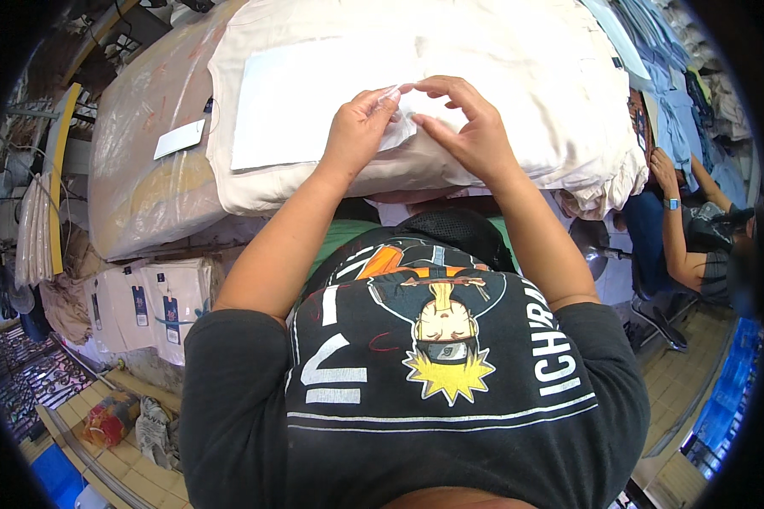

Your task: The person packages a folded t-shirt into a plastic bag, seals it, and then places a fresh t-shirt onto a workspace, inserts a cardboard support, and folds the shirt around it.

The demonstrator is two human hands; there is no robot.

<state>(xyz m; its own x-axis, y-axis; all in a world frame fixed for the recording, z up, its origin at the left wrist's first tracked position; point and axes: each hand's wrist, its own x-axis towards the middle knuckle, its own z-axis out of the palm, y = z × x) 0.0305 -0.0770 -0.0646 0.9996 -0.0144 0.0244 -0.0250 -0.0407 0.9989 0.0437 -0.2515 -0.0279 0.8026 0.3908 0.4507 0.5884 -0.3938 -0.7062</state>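
My left hand (358, 129) is closed, thumb against fingers, on a crumpled piece of thin, see-through plastic (399, 134). Facing it, my right hand (469, 129) has its thumb and fingers curved and apart; its index fingertip reaches the left fingertips. Whether that fingertip touches the plastic is hard to make out. Both hands are above a white rectangular sheet (293, 106), which lies on a cream-coloured cloth garment (526, 102). The garment is spread over a padded work surface, its edge bunched at the right.
Left of the garment lies a plastic-wrapped bundle (157, 102) with a white card (179, 139) on it. Folded beige garments with dark tags (171, 318) are stacked below. At right, another person (696, 229) sits by blue garments (675, 102). A yellow board (64, 170) stands far left.
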